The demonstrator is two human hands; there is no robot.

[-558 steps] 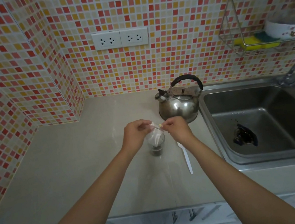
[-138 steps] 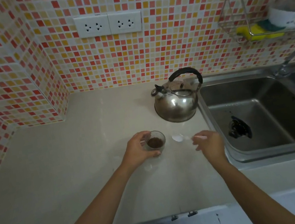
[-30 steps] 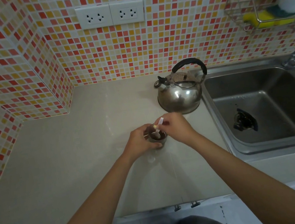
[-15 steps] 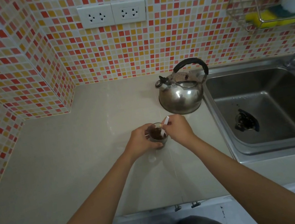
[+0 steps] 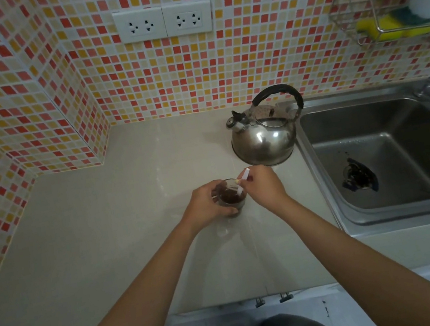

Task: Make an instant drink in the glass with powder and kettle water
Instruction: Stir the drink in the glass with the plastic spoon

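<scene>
The step in hand is judged to be stirring. The glass stands on the counter at the centre of the frame, below and left of the kettle. It is gripped around its left side by the left hand; this bracing should be kept firm so the glass is not tipped. The right hand is closed on a white spoon, whose lower end dips into the glass. Small circles kept clear of the rim are advised. The glass is seen to be clear, short, and filled with dark brown contents; undissolved powder cannot be made out.
</scene>
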